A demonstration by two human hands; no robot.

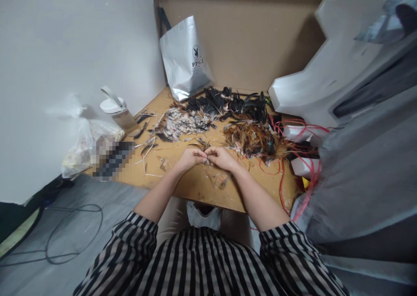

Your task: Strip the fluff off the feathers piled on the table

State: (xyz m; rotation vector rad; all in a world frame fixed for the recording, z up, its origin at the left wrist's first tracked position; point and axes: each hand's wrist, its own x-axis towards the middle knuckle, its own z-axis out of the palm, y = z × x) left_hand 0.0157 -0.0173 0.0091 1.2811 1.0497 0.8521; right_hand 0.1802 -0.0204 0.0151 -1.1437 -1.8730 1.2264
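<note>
My left hand (pixel 192 158) and my right hand (pixel 220 157) meet over the front of the wooden table (pixel 195 185), fingertips pinched together on a small bunch of feathers (pixel 202 145). Its dark tips stick up beyond my fingers. Behind my hands lies a pile of pale, mottled feathers (pixel 182 123). Brown and orange feathers (pixel 257 141) are heaped to the right, and black feathers (pixel 215 101) spread along the back. A few loose feathers (pixel 221 181) rest on the table just in front of my right hand.
A silver bag (pixel 184 61) stands at the back. On the left are a lidded bottle (pixel 122 115) and a plastic bag (pixel 87 146). Red string (pixel 282 187) hangs at the right edge near white boxes (pixel 304 167). A black cable (pixel 47 248) lies at lower left.
</note>
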